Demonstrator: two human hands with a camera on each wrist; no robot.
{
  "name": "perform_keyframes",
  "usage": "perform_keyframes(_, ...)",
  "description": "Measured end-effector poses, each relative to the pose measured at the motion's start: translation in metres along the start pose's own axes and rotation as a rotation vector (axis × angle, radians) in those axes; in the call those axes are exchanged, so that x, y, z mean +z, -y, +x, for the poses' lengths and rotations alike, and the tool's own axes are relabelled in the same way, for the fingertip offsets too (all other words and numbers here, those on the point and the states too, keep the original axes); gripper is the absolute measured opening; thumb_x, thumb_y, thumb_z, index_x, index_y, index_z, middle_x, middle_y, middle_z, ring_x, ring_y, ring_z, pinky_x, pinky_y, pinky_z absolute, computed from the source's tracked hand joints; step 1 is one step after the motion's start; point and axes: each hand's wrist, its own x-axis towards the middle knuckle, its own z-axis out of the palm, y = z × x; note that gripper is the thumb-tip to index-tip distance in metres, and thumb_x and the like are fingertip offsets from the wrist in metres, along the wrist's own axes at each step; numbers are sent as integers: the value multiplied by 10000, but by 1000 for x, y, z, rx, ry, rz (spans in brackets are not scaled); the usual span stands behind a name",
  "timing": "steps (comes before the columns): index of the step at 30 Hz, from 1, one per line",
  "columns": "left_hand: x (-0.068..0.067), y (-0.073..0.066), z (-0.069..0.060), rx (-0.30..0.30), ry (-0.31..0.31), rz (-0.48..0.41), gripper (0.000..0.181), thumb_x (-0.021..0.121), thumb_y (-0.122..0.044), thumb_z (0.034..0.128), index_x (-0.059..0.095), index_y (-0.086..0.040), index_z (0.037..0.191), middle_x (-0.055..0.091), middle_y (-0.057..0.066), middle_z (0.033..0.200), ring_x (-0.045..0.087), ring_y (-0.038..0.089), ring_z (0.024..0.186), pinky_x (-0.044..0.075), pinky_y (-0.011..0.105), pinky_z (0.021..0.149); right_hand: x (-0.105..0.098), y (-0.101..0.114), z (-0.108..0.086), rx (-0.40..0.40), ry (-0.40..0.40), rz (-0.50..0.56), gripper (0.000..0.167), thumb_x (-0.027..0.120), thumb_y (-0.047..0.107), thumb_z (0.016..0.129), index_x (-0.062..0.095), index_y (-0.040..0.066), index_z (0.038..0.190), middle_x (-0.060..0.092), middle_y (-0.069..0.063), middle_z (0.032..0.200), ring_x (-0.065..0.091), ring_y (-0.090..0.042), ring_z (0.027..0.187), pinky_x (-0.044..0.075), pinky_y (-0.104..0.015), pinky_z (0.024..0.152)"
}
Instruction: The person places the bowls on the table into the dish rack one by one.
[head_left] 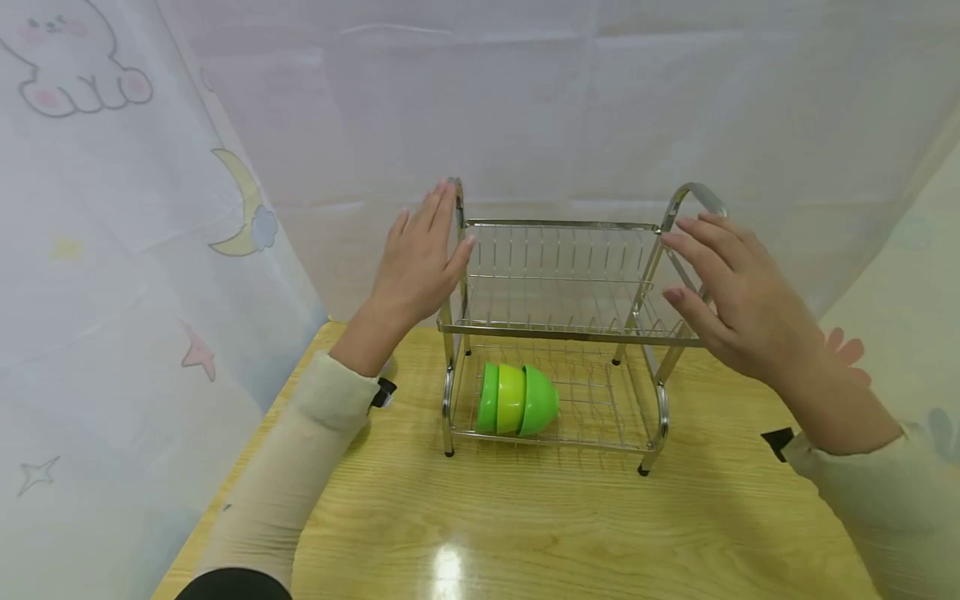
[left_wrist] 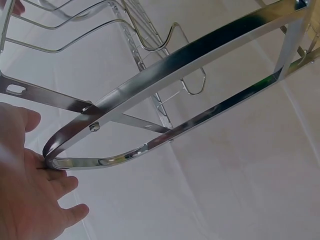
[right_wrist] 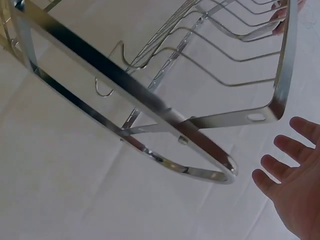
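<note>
A two-tier chrome dish rack (head_left: 555, 336) stands upright on the wooden table in the head view. On its lower tier, toward the left, green and yellow bowls (head_left: 512, 402) lie nested on their sides. My left hand (head_left: 422, 262) is at the rack's upper left end, its fingers extended. In the left wrist view the fingers (left_wrist: 65, 186) lie by the curved end of the side frame; whether they touch it I cannot tell. Beside the upper right end is my right hand (head_left: 742, 304), fingers spread. A gap separates its fingers (right_wrist: 274, 167) from the metal in the right wrist view.
The table (head_left: 555, 533) has pale wood grain. A cloth backdrop (head_left: 390, 100) rises close behind the rack, and a printed cloth (head_left: 112, 275) hangs along the left side. Something small and rounded is mostly hidden behind my left forearm.
</note>
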Motion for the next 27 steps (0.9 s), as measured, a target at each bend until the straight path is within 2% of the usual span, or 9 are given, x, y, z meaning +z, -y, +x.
perform_keyframes(3,0,4,-7,19,-8,-11,722,286,-497,1088,66,-85,1637,87,60,1706,99,204,1568,75,471,1264,-4,-14,1,43,31,-20,763,328,588,1060,519,-61,1412,476,-305,1455,359,-484,1409,214,-525,1224)
perform_keyframes(7,1,12,-20,46,-52,-30,708,333,-467,1088,154,-39,1622,190,117,1682,175,262,1552,140,464,1255,-9,-32,3,111,77,-30,712,374,534,1070,504,-70,1424,457,-322,1463,337,-502,1411,199,-550,1222)
perform_keyframes(11,1,24,-35,79,-109,-45,673,382,-426,1089,251,-1,1593,271,163,1648,248,320,1524,197,490,1238,-12,-47,6,220,129,1,608,431,419,1083,476,-58,1458,413,-319,1498,312,-504,1422,183,-573,1219)
perform_keyframes(15,1,38,-49,80,-128,-54,648,413,-404,1084,306,8,1572,314,177,1625,286,345,1503,220,518,1225,-11,-60,11,325,189,46,576,409,373,1096,423,-30,1508,338,-281,1570,255,-489,1461,148,-600,1218)
perform_keyframes(21,7,59,-65,49,-103,-51,632,422,-389,1082,337,26,1551,338,208,1602,309,379,1483,230,549,1212,-1,-72,19,395,251,58,588,376,380,1101,386,-21,1531,293,-260,1604,210,-472,1489,127,-610,1219)
perform_keyframes(27,20,78,-74,10,-20,-42,637,399,-402,1090,327,30,1551,331,217,1601,301,399,1478,220,561,1213,1,-73,15,463,273,58,591,371,390,1101,375,-9,1537,274,-224,1628,193,-439,1510,136,-612,1217)
